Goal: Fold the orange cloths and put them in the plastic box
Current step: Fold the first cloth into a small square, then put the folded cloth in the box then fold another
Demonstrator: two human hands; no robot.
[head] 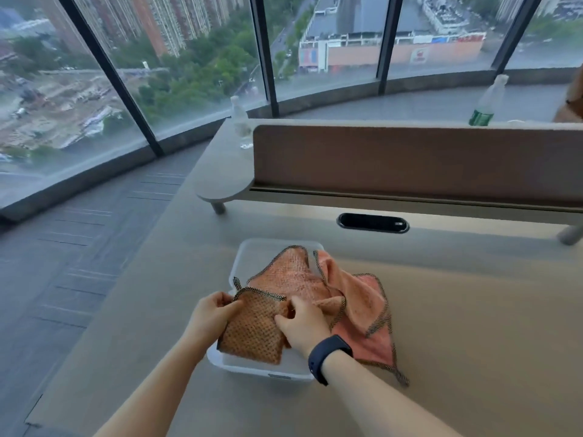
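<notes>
A clear plastic box sits on the table near its left edge. A folded orange cloth with dark stitched edging lies over the box's near end, and both hands grip it: my left hand at its left top corner, my right hand on its right side. Another orange cloth lies loosely in the box behind it. A further unfolded orange cloth drapes over the box's right rim onto the table.
A brown divider panel runs across the back of the table, with a dark cable slot in front. Two plastic bottles stand beyond it. The table's left edge drops to the floor by the windows.
</notes>
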